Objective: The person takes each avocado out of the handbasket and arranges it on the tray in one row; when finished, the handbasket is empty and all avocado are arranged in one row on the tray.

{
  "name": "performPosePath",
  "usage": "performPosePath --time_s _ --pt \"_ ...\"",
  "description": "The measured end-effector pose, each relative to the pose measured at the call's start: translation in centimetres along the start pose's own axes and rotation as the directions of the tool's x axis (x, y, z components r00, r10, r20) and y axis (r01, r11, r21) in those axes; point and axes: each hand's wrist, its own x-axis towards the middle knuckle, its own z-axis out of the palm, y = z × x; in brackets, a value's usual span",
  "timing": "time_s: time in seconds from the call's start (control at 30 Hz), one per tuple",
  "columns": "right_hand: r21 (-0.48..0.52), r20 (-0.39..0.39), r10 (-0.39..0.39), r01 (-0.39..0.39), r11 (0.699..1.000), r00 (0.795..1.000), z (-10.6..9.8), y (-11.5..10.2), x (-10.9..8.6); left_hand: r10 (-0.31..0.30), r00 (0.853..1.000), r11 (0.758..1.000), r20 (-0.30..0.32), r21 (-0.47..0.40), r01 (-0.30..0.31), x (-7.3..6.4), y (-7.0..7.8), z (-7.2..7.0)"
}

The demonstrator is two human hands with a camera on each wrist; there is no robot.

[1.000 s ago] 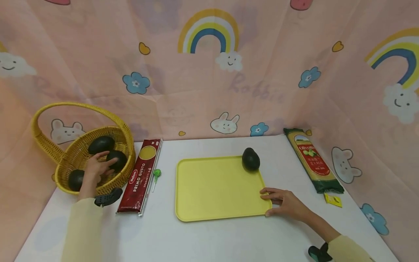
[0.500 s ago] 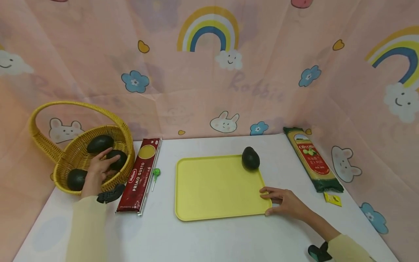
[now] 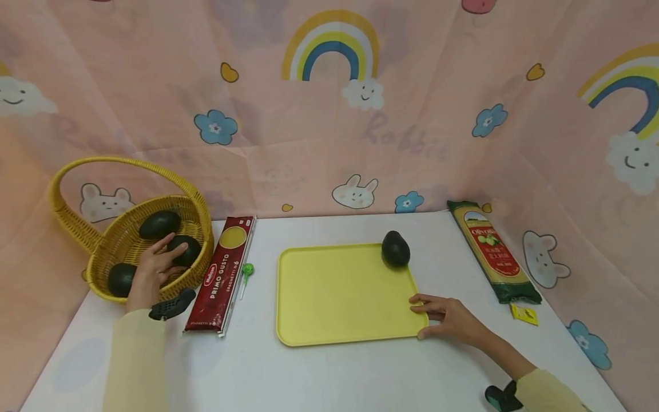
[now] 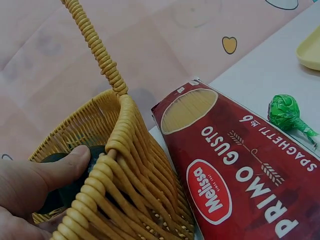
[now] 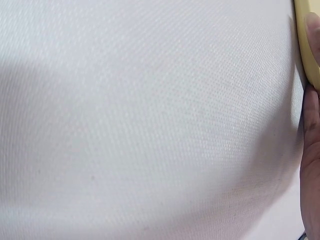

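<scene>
Red packet (image 3: 221, 274) beside basket (image 3: 207, 240), green lollipop (image 3: 247, 269)

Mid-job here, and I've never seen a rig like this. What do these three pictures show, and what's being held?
No machine: just a person's two bare hands. The wide picture comes from a head-worn camera looking down; each smaller one comes from a wrist. The left hand grips an avocado in the basket, beside two more avocados. The right hand holds the right edge of the yellow tray; a fourth avocado sits at its far right corner. On the white table lie a red spaghetti pack, a green lollipop, a green-and-gold pack and a yellow packet.
</scene>
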Motion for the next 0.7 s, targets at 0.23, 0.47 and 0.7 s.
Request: performPosePath --time_s 0.23,0.47,0.7 --pt "-0.018 0.008 0.012 -0.012 1.000 1.000 0.0 -0.1 0.0 -0.010 1.000 1.000 0.021 0.015 0.009 -0.3 0.1 -0.4" --pt "-0.062 0.027 0.006 -0.004 0.998 1.000 -0.2 -0.4 0.2 -0.006 0.995 0.999 0.101 0.054 0.001 -0.5 0.1 -1.1" --pt "-0.105 0.046 0.003 0.002 0.994 0.999 -0.4 -1.0 0.4 0.056 0.985 0.993 0.161 0.093 -0.072 -1.2 0.5 -1.7"
